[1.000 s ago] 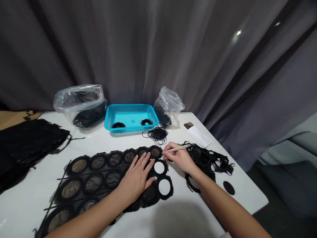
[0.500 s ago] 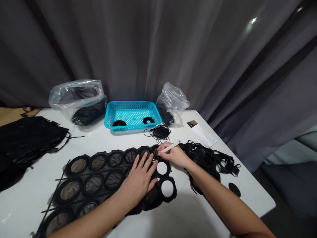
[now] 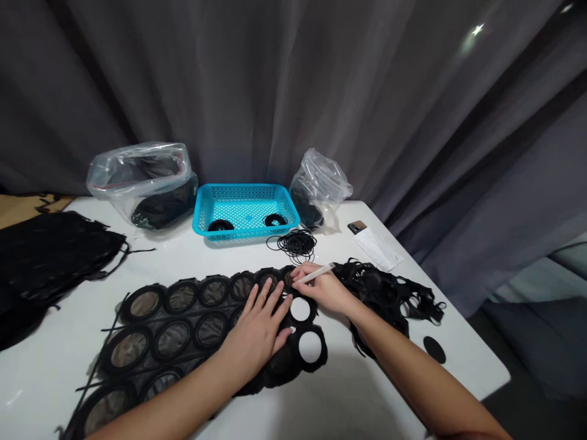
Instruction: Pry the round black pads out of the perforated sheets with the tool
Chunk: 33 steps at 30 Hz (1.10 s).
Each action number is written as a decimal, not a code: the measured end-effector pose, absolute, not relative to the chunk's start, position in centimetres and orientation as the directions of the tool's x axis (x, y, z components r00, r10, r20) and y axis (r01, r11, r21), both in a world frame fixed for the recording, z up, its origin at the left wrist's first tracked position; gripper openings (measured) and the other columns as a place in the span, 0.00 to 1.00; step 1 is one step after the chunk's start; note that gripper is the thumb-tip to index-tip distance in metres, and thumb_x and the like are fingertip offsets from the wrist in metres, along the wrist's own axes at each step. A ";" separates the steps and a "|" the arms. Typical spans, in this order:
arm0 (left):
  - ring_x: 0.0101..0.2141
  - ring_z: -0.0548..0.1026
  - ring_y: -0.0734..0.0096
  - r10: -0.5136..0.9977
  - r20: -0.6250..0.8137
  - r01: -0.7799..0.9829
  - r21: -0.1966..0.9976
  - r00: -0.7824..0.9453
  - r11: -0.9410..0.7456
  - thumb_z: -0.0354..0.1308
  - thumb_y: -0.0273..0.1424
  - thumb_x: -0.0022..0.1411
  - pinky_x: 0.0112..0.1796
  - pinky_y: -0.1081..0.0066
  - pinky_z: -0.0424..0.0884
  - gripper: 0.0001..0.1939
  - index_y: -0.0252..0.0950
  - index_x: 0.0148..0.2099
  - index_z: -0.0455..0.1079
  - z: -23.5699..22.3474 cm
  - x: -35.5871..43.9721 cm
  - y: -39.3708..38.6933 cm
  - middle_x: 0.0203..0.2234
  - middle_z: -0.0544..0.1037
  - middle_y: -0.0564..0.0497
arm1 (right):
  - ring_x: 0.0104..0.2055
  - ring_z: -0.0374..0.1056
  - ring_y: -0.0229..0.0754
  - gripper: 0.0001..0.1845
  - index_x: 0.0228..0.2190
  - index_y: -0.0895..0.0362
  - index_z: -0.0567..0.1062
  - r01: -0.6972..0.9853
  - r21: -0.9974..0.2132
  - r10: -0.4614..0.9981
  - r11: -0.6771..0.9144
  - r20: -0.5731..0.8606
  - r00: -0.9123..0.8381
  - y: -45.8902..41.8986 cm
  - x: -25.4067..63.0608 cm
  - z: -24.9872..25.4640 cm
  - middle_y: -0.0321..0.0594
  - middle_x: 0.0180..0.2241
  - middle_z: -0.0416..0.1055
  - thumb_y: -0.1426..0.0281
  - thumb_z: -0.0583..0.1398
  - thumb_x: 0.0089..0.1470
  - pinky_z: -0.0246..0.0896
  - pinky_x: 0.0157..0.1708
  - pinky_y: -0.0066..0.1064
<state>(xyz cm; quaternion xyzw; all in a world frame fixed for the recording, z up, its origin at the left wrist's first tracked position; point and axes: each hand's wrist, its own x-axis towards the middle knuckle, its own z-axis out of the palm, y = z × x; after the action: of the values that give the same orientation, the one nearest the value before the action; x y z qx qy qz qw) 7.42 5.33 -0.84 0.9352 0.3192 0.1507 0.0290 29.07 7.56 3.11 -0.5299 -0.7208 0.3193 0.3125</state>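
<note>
Here, at a white table point(image 3: 362, 391), the right hand point(image 3: 323, 288) pinches a slim white tool point(image 3: 317, 274), pen-style, over the far right corner of a black cloth sheet point(image 3: 173, 339) patterned with rows of rings. The left hand point(image 3: 257, 333) presses on the spread sheet, fingers wide and gripping nothing, just beside the tool. Whether the tip touches the cloth is too small to tell. Good work at this corner would seem to call for firm, even pressure from the left palm, short strokes hugging the ring's edge, and fingertips clear of the tip's path. Thin cloth could pucker if pushed, so a light touch looks wise. Nearer the person, two openings point(image 3: 323, 349) show the tabletop through the sheet; black scraps point(image 3: 373, 284) lie beyond the right wrist, near a loose black disc point(image 3: 434, 349).
</note>
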 end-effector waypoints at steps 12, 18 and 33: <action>0.67 0.52 0.36 0.629 0.259 0.618 0.133 0.733 -0.775 0.65 0.42 0.64 0.60 0.44 0.59 0.34 0.39 0.68 0.61 -0.5 7.0 5.5 0.68 0.54 0.31 | 0.34 0.72 0.45 0.07 0.33 0.55 0.72 0.784 -0.617 0.949 0.070 0.284 0.139 9.6 32.9 5.8 0.44 0.37 0.78 0.69 0.55 0.62 0.62 0.37 0.32; 0.65 0.60 0.38 0.626 0.242 0.636 0.045 0.741 -0.771 0.59 0.44 0.67 0.60 0.45 0.60 0.33 0.27 0.65 0.64 -0.2 4.0 5.8 0.65 0.61 0.27 | 0.39 0.73 0.42 0.07 0.32 0.55 0.74 0.525 -0.831 0.976 0.183 0.088 -0.200 8.6 26.7 3.9 0.39 0.37 0.79 0.69 0.57 0.60 0.63 0.40 0.31; 0.66 0.55 0.41 0.631 0.288 0.646 0.054 0.720 -0.761 0.55 0.41 0.71 0.61 0.43 0.58 0.28 0.34 0.67 0.62 -0.9 2.7 4.9 0.68 0.58 0.35 | 0.40 0.70 0.43 0.09 0.25 0.55 0.70 0.479 -0.845 0.938 0.239 0.074 -0.337 9.1 25.2 2.8 0.39 0.36 0.74 0.73 0.62 0.56 0.62 0.44 0.35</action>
<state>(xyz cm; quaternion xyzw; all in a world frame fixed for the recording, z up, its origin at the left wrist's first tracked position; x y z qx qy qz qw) 2.74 4.93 -0.86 0.9270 0.3444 0.1461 -0.0253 25.17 9.05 2.81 -0.4884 -0.7257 0.3769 0.3047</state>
